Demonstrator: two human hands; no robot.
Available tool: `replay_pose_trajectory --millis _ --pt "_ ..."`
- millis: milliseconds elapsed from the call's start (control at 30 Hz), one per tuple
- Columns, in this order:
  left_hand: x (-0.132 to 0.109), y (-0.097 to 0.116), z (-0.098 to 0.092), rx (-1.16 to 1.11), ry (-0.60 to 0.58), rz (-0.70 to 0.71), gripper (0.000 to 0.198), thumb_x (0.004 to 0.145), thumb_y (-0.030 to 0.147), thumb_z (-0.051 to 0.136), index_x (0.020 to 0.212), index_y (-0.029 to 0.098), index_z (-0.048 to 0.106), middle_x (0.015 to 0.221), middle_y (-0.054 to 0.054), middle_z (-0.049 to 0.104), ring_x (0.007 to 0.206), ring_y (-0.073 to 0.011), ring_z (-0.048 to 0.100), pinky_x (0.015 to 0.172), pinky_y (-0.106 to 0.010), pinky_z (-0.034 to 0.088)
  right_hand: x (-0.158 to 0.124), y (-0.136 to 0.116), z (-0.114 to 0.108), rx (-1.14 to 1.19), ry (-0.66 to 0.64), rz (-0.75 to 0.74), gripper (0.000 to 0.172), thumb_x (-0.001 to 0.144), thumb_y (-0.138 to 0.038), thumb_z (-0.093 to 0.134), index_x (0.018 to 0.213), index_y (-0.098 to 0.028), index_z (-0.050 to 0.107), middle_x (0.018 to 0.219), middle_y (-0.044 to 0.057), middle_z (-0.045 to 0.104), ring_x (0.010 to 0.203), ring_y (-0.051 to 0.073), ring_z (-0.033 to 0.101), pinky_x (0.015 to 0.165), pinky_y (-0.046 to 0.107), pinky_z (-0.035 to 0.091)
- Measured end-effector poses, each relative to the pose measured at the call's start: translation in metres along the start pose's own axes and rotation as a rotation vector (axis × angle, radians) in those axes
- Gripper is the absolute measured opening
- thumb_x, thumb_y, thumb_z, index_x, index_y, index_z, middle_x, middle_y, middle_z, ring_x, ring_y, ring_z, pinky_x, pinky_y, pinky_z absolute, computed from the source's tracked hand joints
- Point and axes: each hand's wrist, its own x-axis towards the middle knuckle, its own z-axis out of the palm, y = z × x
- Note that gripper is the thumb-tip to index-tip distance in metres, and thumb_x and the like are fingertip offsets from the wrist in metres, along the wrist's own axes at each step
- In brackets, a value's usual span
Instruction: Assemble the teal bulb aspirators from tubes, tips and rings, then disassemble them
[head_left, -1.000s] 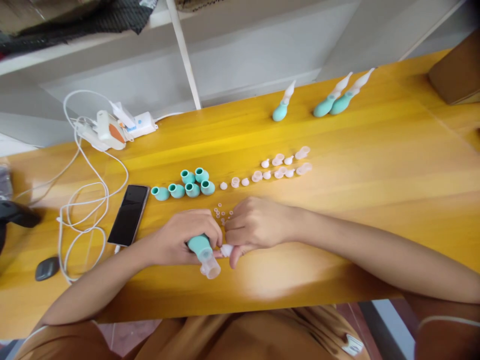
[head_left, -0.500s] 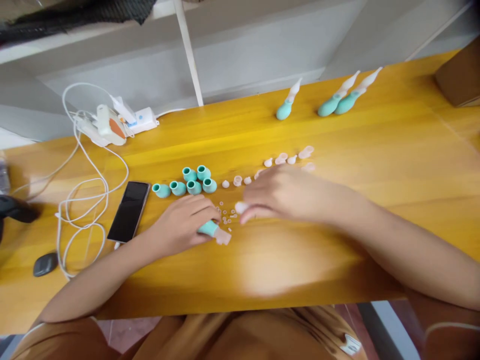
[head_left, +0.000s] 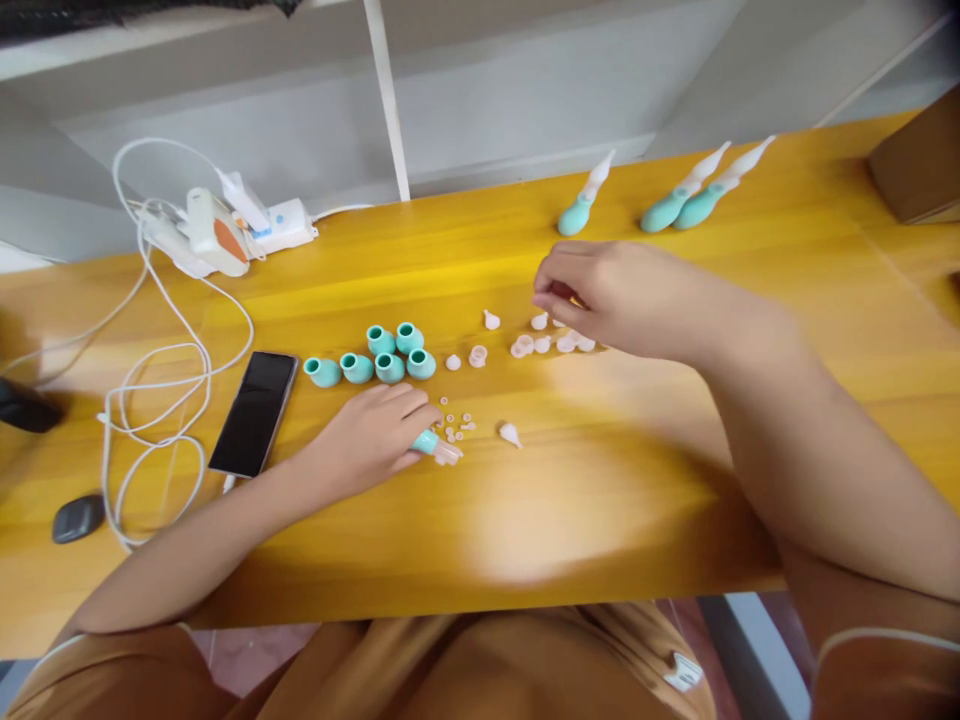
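Observation:
My left hand (head_left: pixel 382 432) is closed round a teal rubber bulb (head_left: pixel 426 441) with a translucent connector (head_left: pixel 448 453) in its neck, pointing right. Its fingers hide most of the bulb. Tiny translucent rings (head_left: pixel 451 420) lie just beyond. A pale pointed tip (head_left: pixel 510 434) rests on the table between my hands. My right hand (head_left: pixel 589 290) hovers over a cluster of small translucent caps (head_left: pixel 541 344), thumb and fingers pinched together; whether anything is in the pinch is hidden. Several open-necked teal bulbs (head_left: pixel 384 367) stand beyond my left hand.
Three assembled teal bulbs with white nozzles (head_left: pixel 664 209) stand at the back right. To the left lie a phone (head_left: pixel 255 413), looped white cables (head_left: pixel 154 425) and a dark case (head_left: pixel 78 518). A power strip (head_left: pixel 285 228) sits at the back; a brown box (head_left: pixel 919 160) is far right.
My right hand has moved away from the left, up and to the right. A pale tip now lies on the table near where it was. My left hand still grips the bulb.

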Motion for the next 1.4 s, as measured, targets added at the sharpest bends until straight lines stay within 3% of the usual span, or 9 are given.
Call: replay_pose_trajectory --millis 100,233,367,467,767,900,1133,1267,1400 --pt "0.0 0.001 0.0 -0.003 -0.002 0.011 0.02 0.102 0.032 0.073 0.115 0.016 0.071 0.101 -0.008 0.074 0.092 -0.0263 0.068 0.08 -0.037 0.051 -0.026 -0.012 -0.002 0.109 -0.176 -0.041 0.015 0.107 -0.029 0.064 0.093 -0.025 0.068 0.099 0.008 0.076 0.074 0.022 0.064 0.071 0.036 0.045" --pt "0.0 0.003 -0.003 -0.001 0.016 -0.001 0.022 0.101 0.033 0.074 0.115 0.016 0.071 0.1 -0.008 0.073 0.092 -0.0266 0.068 0.08 -0.038 0.052 -0.063 -0.065 0.038 0.229 -0.343 -0.256 0.02 0.107 -0.038 0.07 0.116 -0.021 0.069 0.118 0.01 0.073 0.084 0.022 0.071 0.076 0.035 0.054" --pt "0.0 0.004 -0.003 -0.006 0.084 -0.004 0.02 0.101 0.029 0.073 0.116 0.016 0.07 0.101 -0.008 0.074 0.092 -0.0257 0.068 0.082 -0.037 0.053 -0.09 -0.104 0.089 0.008 -0.202 -0.29 0.01 0.107 -0.023 0.066 0.113 -0.016 0.07 0.11 0.012 0.069 0.08 0.023 0.068 0.069 0.035 0.052" --pt "-0.001 0.004 -0.002 -0.037 0.132 0.004 0.018 0.1 0.027 0.071 0.114 0.016 0.07 0.101 -0.008 0.074 0.091 -0.0248 0.068 0.082 -0.037 0.053 -0.096 -0.099 0.1 0.109 -0.14 -0.313 0.009 0.11 -0.023 0.062 0.11 -0.017 0.069 0.107 0.01 0.067 0.093 0.025 0.069 0.081 0.038 0.056" --pt "-0.004 0.001 0.022 -0.231 0.321 0.017 0.014 0.102 0.028 0.07 0.112 0.018 0.068 0.1 -0.007 0.076 0.087 -0.0209 0.069 0.079 -0.033 0.051 -0.09 -0.062 0.082 0.522 -0.283 -0.373 0.022 0.117 -0.029 0.049 0.108 -0.021 0.067 0.113 0.008 0.069 0.107 0.023 0.063 0.095 0.038 0.053" --pt "-0.007 -0.005 0.034 -0.251 0.347 0.126 0.015 0.104 0.031 0.069 0.113 0.019 0.069 0.102 -0.008 0.078 0.089 -0.021 0.071 0.08 -0.034 0.05 -0.086 -0.058 0.06 0.56 -0.231 -0.29 0.017 0.115 -0.033 0.052 0.113 -0.027 0.067 0.111 0.006 0.072 0.1 0.022 0.07 0.092 0.036 0.055" --pt "-0.005 -0.009 0.034 -0.259 0.355 0.143 0.019 0.107 0.037 0.068 0.116 0.02 0.068 0.099 -0.007 0.079 0.086 -0.0201 0.071 0.078 -0.034 0.05 -0.04 -0.034 0.005 0.293 0.02 -0.128 0.021 0.108 -0.044 0.062 0.1 -0.026 0.069 0.101 0.008 0.075 0.085 0.025 0.07 0.08 0.036 0.053" --pt "-0.004 -0.009 0.033 -0.282 0.374 0.126 0.019 0.107 0.036 0.068 0.118 0.02 0.067 0.097 -0.005 0.079 0.084 -0.0191 0.071 0.078 -0.033 0.05 -0.007 -0.034 0.013 0.147 -0.007 -0.11 0.006 0.104 -0.024 0.066 0.101 -0.021 0.069 0.103 0.009 0.073 0.083 0.022 0.069 0.075 0.032 0.046" --pt "-0.004 -0.009 0.034 -0.26 0.371 0.135 0.018 0.108 0.036 0.065 0.117 0.02 0.067 0.097 -0.006 0.079 0.083 -0.0191 0.07 0.076 -0.033 0.049 0.013 -0.046 0.025 -0.055 -0.101 -0.099 0.014 0.104 -0.013 0.062 0.096 -0.018 0.072 0.104 0.011 0.073 0.088 0.023 0.067 0.073 0.032 0.038"
